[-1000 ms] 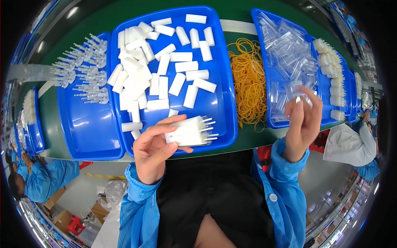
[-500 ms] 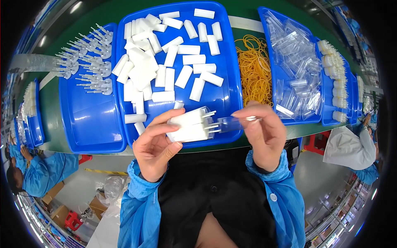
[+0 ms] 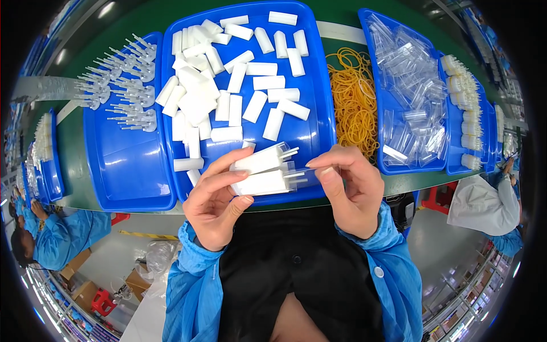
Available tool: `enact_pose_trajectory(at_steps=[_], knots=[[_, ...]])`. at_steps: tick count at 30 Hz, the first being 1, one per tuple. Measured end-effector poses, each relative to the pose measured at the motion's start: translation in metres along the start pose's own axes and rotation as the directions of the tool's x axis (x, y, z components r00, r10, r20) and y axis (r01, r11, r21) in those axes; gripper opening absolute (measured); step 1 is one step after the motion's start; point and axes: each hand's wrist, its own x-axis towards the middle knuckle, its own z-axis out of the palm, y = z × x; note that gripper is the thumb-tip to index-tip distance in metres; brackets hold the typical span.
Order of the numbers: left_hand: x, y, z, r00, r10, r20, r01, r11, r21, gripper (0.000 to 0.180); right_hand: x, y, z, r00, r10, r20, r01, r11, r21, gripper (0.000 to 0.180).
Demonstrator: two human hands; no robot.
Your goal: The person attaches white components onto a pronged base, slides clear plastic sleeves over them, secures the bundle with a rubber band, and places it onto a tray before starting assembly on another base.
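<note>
My left hand [image 3: 212, 196] is closed round a bundle of white foam blocks [image 3: 261, 181], tilted over the near edge of a blue tray. Thin white prongs stick out of the bundle's right end. With thumb and fingertips my right hand [image 3: 352, 185] pinches a clear plastic sleeve [image 3: 307, 175], whose left end overlaps the prongs between the blocks. How far the sleeve reaches inside is hidden. Loose white foam blocks [image 3: 261, 83] lie scattered in the tray behind my hands.
The big blue tray [image 3: 310, 128] stands in front of me. To its left, another blue tray [image 3: 131, 179] bears white pronged parts [image 3: 134, 85]. Yellow rubber bands [image 3: 354, 102] lie to the right, then a tray of clear sleeves [image 3: 416, 85] and finished-looking white bundles [image 3: 468, 114]. Co-workers sit at both sides.
My right hand has moved left, bringing the clear sleeve in among the prongs at the bundle's right end. The left hand keeps its hold, and the blocks' right ends have spread apart slightly.
</note>
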Motion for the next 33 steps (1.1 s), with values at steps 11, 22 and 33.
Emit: enact_pose_trajectory(at_steps=[11, 22, 33], knots=[[0.009, 0.006, 0.003, 0.993, 0.094, 0.077, -0.114, 0.939, 0.323, 0.031, -0.002, 0.012, 0.013, 0.995, -0.098, -0.036, 0.101, 0.990, 0.099, 0.011], [0.004, 0.007, 0.002, 0.996, 0.067, 0.057, -0.083, 0.933, 0.351, 0.024, 0.001, 0.009, 0.017, 0.968, -0.248, -0.033, 0.248, 0.969, 0.005, 0.012], [0.007, 0.009, 0.006, 0.996, 0.028, 0.083, -0.052, 0.950, 0.307, 0.027, -0.008, 0.018, 0.018, 0.994, -0.105, 0.012, 0.100, 0.974, 0.203, 0.011]])
